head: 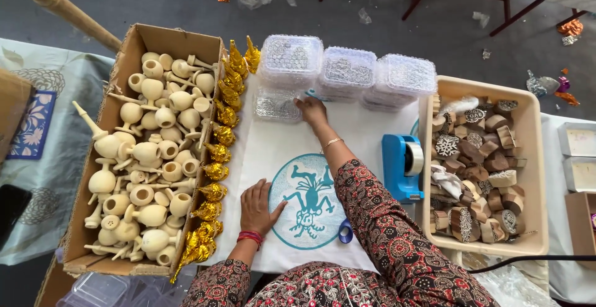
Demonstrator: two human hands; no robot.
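Our right hand (312, 109) reaches forward, fingers spread flat on a clear plastic container (277, 104) lying beyond it, long axis crosswise; our left hand (259, 206), nearer us, rests open-palmed on the white cloth (273, 142); neither holds anything.

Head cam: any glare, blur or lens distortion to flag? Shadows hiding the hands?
Head view: soft, even light, shadows faint; both the left hand on the white cloth and the right hand at the flat clear lid read clearly. Head view: mild sparkle on the gold foil pieces and clear plastic boxes, nothing blown out. Head view: wide-angle bowing at the edges, cardboard box leans; focus sharp throughout.
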